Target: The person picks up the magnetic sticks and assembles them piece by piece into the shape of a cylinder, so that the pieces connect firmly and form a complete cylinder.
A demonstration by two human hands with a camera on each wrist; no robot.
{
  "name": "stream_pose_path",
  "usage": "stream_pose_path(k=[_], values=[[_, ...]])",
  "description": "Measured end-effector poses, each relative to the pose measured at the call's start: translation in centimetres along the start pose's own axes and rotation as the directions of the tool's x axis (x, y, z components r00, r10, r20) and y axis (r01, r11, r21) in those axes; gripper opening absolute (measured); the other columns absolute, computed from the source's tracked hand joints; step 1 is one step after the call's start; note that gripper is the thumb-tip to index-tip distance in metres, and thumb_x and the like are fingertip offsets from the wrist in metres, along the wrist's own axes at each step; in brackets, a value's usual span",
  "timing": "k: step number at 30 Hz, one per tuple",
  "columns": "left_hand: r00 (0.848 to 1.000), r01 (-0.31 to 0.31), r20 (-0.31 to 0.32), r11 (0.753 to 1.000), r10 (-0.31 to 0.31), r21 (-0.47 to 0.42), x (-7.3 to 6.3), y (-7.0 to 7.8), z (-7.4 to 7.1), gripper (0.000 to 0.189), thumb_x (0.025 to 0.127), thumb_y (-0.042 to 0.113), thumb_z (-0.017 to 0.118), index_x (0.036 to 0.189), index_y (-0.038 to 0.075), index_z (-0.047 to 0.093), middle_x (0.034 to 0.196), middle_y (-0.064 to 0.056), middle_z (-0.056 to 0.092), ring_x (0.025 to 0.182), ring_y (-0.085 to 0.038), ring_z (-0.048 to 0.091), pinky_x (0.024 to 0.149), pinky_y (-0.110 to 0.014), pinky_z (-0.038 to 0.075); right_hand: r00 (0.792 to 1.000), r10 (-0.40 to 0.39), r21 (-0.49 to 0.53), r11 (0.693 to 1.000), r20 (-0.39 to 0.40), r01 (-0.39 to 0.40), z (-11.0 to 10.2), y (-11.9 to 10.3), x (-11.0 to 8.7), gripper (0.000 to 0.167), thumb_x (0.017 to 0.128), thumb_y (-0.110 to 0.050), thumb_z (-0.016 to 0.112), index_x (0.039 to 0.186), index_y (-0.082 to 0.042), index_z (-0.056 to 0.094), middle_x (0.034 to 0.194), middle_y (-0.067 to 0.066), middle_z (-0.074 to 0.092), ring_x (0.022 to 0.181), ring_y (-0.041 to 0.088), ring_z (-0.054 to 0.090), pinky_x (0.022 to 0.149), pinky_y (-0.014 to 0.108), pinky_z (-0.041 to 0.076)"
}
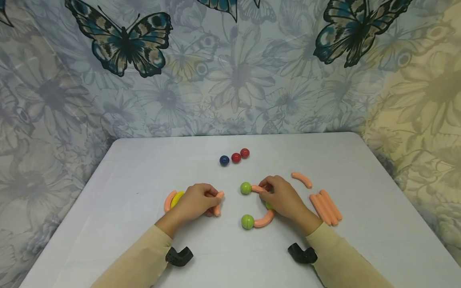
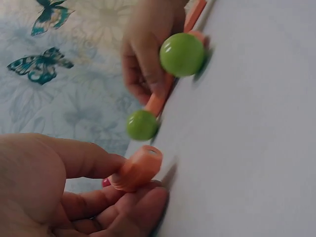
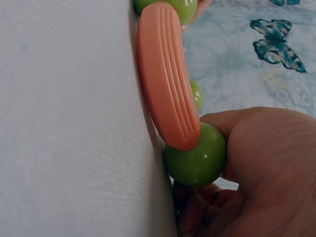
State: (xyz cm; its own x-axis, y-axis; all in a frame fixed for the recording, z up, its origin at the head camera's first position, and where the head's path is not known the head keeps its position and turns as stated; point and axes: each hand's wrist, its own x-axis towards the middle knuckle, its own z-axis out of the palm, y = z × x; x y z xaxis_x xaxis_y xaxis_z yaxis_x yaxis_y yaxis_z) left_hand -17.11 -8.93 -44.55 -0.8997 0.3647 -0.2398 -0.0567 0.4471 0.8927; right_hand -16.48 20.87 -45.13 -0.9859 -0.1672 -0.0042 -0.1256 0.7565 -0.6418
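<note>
My left hand point(image 1: 198, 200) pinches a curved orange rod point(image 2: 140, 168) between thumb and fingers, its end facing the left wrist camera. To its right, on the white table, lies a chain of green balls and curved orange rods. My right hand point(image 1: 282, 198) grips the upper rod point(image 1: 255, 188) of that chain, beside the far green ball point(image 1: 246, 188). Partly behind this hand is another green ball point(image 3: 195, 155). From it the lower orange rod point(image 3: 165, 74) curves to the near green ball point(image 1: 247, 221). The hand covers part of the upper rod.
Left of the left hand lie a yellow curved rod point(image 1: 176, 198) and an orange one point(image 1: 169, 201). A blue ball point(image 1: 224, 161) and two red balls point(image 1: 236, 157) sit farther back. At right are a loose curved rod point(image 1: 301, 179) and several straight orange rods point(image 1: 325, 208).
</note>
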Motion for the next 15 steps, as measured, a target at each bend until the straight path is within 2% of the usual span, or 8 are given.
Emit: stream_pose_path(k=[5,9,13,15], values=[[1.0,-0.011,-0.002,0.999,0.011,0.039,1.0,0.9,1.9,0.024,0.103,0.024,0.079,0.108,0.002,0.072,0.079,-0.005,0.073,0.068,-0.021,0.073,0.066,-0.034,0.061,1.0,-0.01,0.005,1.0,-0.002,0.01,0.0,0.1,-0.1,0.017,0.1,-0.009,0.076,0.117,-0.005,0.076,0.103,0.005,0.065,0.093,0.024,0.059,0.083,0.045,0.051],[1.0,0.004,-0.009,0.999,-0.004,0.042,2.0,1.7,3.3,0.024,0.102,0.024,0.08,0.106,0.002,0.071,0.079,-0.005,0.073,0.065,-0.02,0.072,0.063,-0.033,0.061,1.0,-0.011,0.017,1.0,-0.004,0.011,0.0,0.2,-0.1,0.017,0.1,-0.009,0.076,0.117,-0.006,0.076,0.103,0.005,0.065,0.093,0.024,0.059,0.083,0.045,0.051],[0.999,0.028,-0.016,0.999,-0.028,0.023,2.8,2.2,3.9,0.021,0.102,0.022,0.079,0.102,0.002,0.071,0.078,-0.007,0.073,0.063,-0.02,0.072,0.061,-0.032,0.061,1.0,-0.023,0.037,0.999,0.014,0.023,-0.1,0.0,0.0,0.018,0.101,-0.011,0.076,0.118,-0.006,0.076,0.105,0.004,0.065,0.096,0.024,0.059,0.086,0.046,0.051],[0.999,0.04,-0.016,0.999,-0.039,0.021,2.9,2.3,4.0,0.021,0.102,0.021,0.079,0.1,0.003,0.071,0.076,-0.008,0.072,0.061,-0.02,0.072,0.06,-0.032,0.061,0.998,-0.034,0.046,0.998,0.044,0.032,-0.3,0.0,0.0,0.022,0.103,-0.017,0.077,0.122,-0.007,0.074,0.107,0.004,0.065,0.097,0.024,0.059,0.086,0.045,0.051]])
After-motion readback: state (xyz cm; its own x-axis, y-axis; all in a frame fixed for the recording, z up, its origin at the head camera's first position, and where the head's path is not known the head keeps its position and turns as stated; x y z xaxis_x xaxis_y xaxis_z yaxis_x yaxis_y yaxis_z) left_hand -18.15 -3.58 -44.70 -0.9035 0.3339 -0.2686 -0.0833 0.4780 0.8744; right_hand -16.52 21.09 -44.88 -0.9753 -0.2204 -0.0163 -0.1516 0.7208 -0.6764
